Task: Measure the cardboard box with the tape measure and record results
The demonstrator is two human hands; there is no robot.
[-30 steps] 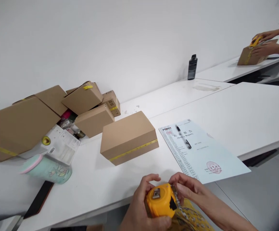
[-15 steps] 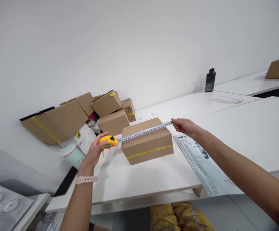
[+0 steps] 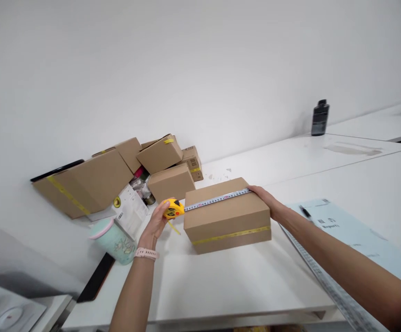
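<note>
A brown cardboard box point(image 3: 231, 216) with a yellow tape strip round its side sits on the white table. My left hand point(image 3: 154, 223) is closed round a yellow tape measure point(image 3: 173, 209), just off the box's left edge. From it the tape blade point(image 3: 214, 200) runs across the box top to the right edge. There my right hand point(image 3: 264, 198) holds the blade's end against the box corner, its fingers partly hidden behind the box. A yellow strap hangs under the tape measure.
More cardboard boxes point(image 3: 86, 184) are piled by the wall at the left, near a mint tumbler point(image 3: 117, 242) and a white paper point(image 3: 129, 210). On the right lie a light-blue report folder point(image 3: 352, 235) and a black pen point(image 3: 305, 212). A dark bottle point(image 3: 320, 119) stands farther back.
My right hand has drawn the blade's end in from beyond the box to its right edge. The blade now lies along the box top. The view has shifted, bringing the blue folder into sight.
</note>
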